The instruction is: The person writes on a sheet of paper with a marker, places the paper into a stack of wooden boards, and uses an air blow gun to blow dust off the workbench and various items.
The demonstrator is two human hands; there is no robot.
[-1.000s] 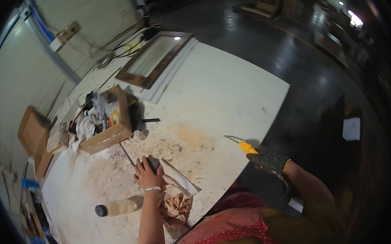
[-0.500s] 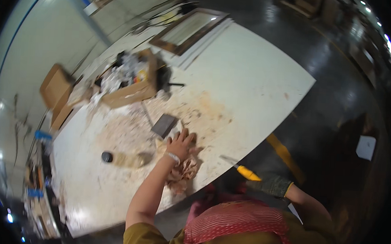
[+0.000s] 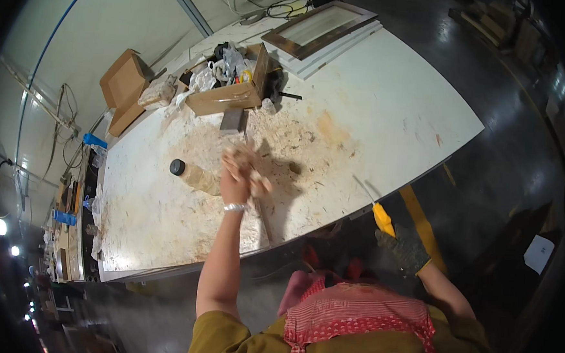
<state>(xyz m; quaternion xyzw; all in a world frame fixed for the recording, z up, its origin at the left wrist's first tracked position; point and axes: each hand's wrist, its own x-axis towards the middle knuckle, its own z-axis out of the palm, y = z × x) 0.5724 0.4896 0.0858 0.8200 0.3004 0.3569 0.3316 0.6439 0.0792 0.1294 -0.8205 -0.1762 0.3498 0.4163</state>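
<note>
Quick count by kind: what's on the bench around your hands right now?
Open boxes of clutter: 1
Flat cardboard boxes: 1
Bottles: 1
Grey blocks: 1
Framed panels: 1
Wood pieces in left hand: 1
Yellow-handled tools in right hand: 1
Total: 7

- The white worktable [image 3: 378,98] is brightly, evenly lit from overhead; beyond it the floor darkens.
- A short shadow falls right of the blurred left hand [image 3: 240,174].
- Table edges bow; black vignette rings everything.
</note>
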